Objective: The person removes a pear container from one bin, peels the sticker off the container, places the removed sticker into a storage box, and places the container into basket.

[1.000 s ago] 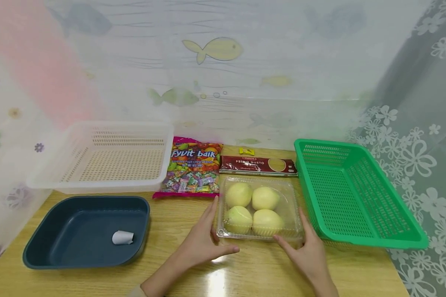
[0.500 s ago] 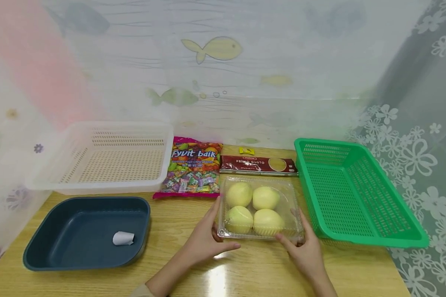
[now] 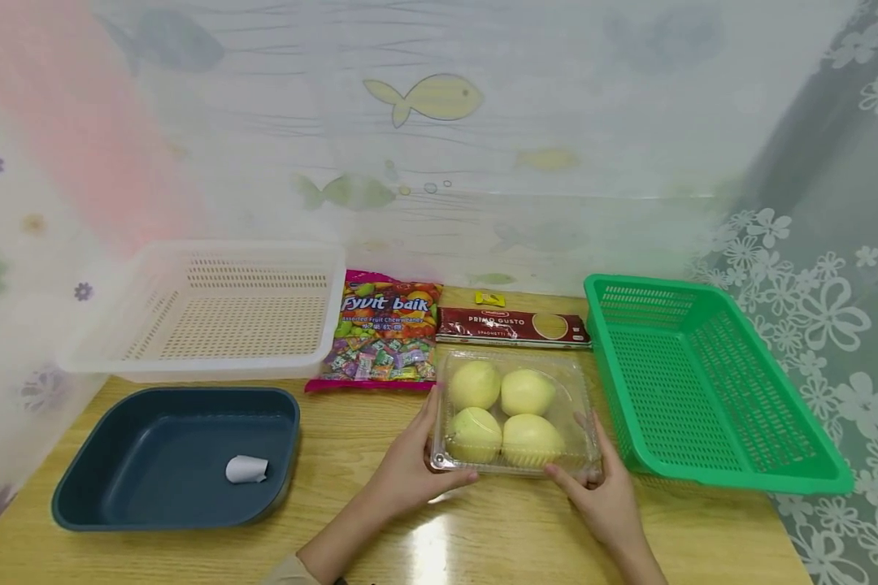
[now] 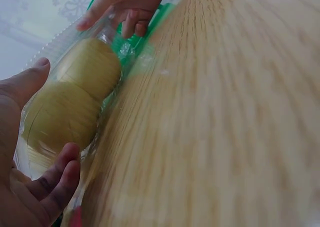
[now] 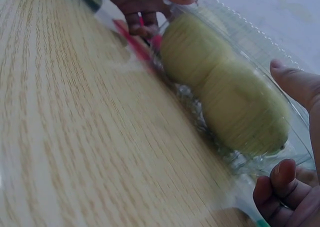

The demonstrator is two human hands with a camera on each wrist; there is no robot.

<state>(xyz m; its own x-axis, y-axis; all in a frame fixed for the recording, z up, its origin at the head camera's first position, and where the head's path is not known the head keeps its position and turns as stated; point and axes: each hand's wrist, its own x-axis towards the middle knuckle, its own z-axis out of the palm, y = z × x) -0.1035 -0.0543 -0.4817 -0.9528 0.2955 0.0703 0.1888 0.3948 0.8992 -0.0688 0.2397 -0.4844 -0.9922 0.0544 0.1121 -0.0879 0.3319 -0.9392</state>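
Observation:
A clear plastic clamshell box [image 3: 572, 390] holds several round, pale yellow-green fruits [image 3: 475, 385] in front of me. My left hand [image 3: 408, 467] grips its near left corner, thumb along the front edge and fingers at the side. On the other side my right hand [image 3: 606, 496] holds the near right corner, its thumb on the front edge. Curled fingertips [image 4: 70, 174] of the left hand show low against the box in the left wrist view. From the right wrist, the right hand's bent fingers [image 5: 284, 173] appear at the box's lower edge.
Behind the box lie a red spaghetti pack [image 3: 512, 327], a small yellow packet [image 3: 490, 299] and a candy bag [image 3: 388, 325]. A green basket [image 3: 629, 406] stands right; a white basket [image 3: 315, 361] stands left. A dark blue basin [image 3: 139, 471] contains a white paper-like piece [image 3: 246, 469].
My left hand has closed in on the box, its thumb now at the front edge. The right fingers have curled further around their corner. The box has hardly moved.

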